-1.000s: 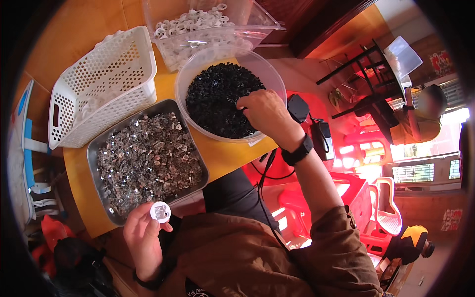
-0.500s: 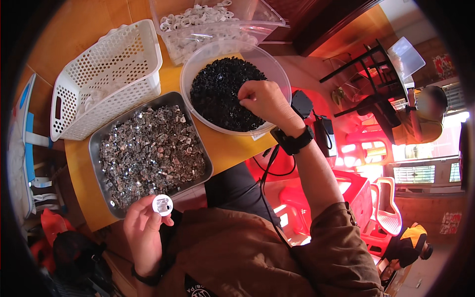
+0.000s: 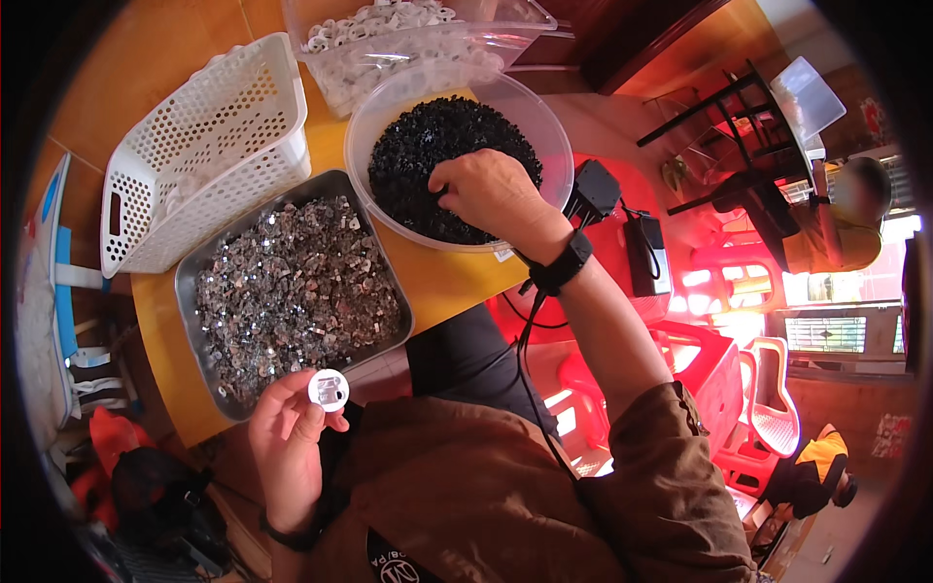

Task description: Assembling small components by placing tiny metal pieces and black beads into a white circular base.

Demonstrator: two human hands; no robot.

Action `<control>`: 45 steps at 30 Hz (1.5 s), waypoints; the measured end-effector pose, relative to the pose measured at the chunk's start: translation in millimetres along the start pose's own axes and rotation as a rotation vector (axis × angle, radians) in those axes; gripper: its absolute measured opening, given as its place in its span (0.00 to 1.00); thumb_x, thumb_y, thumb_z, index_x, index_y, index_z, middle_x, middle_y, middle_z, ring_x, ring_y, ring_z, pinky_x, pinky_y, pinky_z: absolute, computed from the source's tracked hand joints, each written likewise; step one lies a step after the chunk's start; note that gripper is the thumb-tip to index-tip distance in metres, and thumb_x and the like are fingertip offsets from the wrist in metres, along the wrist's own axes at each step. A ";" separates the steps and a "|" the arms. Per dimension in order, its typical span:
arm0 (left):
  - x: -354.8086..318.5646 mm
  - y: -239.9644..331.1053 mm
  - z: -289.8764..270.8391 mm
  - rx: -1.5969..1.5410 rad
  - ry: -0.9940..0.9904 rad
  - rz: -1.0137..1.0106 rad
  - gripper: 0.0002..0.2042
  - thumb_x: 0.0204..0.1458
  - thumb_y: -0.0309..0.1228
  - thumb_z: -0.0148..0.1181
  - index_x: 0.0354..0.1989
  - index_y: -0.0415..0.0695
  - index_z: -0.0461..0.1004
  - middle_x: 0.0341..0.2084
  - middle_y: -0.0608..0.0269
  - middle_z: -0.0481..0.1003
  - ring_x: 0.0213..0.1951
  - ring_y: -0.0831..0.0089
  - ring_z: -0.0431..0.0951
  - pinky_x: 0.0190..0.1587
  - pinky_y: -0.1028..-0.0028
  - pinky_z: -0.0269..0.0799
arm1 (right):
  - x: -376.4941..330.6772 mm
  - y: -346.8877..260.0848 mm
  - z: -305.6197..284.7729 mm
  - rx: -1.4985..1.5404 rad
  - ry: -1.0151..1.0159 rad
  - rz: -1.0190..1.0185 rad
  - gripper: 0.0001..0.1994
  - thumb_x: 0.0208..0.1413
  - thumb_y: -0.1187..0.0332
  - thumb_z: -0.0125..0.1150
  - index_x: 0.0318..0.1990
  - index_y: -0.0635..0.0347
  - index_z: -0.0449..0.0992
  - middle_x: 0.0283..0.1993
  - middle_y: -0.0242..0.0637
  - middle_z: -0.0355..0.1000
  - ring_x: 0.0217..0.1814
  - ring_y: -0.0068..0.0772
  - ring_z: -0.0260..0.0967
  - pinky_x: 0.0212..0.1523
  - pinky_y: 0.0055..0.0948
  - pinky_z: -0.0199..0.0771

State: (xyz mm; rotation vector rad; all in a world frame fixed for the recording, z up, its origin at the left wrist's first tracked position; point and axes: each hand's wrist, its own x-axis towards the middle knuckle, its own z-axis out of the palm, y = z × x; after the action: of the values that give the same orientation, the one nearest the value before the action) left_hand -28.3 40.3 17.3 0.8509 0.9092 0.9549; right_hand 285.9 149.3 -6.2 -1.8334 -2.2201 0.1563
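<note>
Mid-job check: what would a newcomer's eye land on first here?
Probably the black parts heaped in the round clear tub at upper centre, with the right hand at them. Next, the shiny metal pieces in the grey tray lower left of it, and the white round part in the left hand by the tray's near edge. Bright red furniture stands out at right.

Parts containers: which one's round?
The translucent tub of black pieces, with the right hand over them. Its outline is circular; the metal tray, white basket and clear box of white rings are angular.
</note>
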 end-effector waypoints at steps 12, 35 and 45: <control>2.6 4.1 -3.4 0.025 -0.049 0.013 0.13 0.56 0.27 0.53 0.49 0.38 0.68 0.38 0.60 0.72 0.34 0.75 0.72 0.34 0.75 0.69 | -9.5 15.8 -20.2 0.343 0.033 0.152 0.08 0.39 0.75 0.64 0.31 0.60 0.79 0.26 0.37 0.75 0.30 0.29 0.75 0.34 0.25 0.73; 0.1 26.6 7.7 0.045 -0.215 -0.034 0.07 0.55 0.26 0.56 0.40 0.38 0.71 0.38 0.61 0.71 0.38 0.76 0.74 0.35 0.76 0.74 | -82.7 -146.0 -18.0 0.916 0.284 -0.298 0.13 0.37 0.81 0.69 0.33 0.63 0.76 0.33 0.39 0.77 0.33 0.30 0.76 0.29 0.24 0.75; -2.6 19.5 10.5 0.101 -0.209 -0.010 0.06 0.54 0.23 0.57 0.38 0.37 0.71 0.35 0.64 0.71 0.34 0.78 0.75 0.32 0.80 0.74 | -83.2 -149.3 -10.6 0.779 0.473 -0.480 0.18 0.35 0.81 0.65 0.40 0.62 0.77 0.33 0.40 0.76 0.28 0.29 0.74 0.24 0.23 0.74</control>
State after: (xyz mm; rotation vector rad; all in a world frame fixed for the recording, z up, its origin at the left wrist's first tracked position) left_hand -25.3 42.4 39.3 1.0110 0.7853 0.7995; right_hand 161.3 37.5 29.7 -0.8056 -1.8137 0.3794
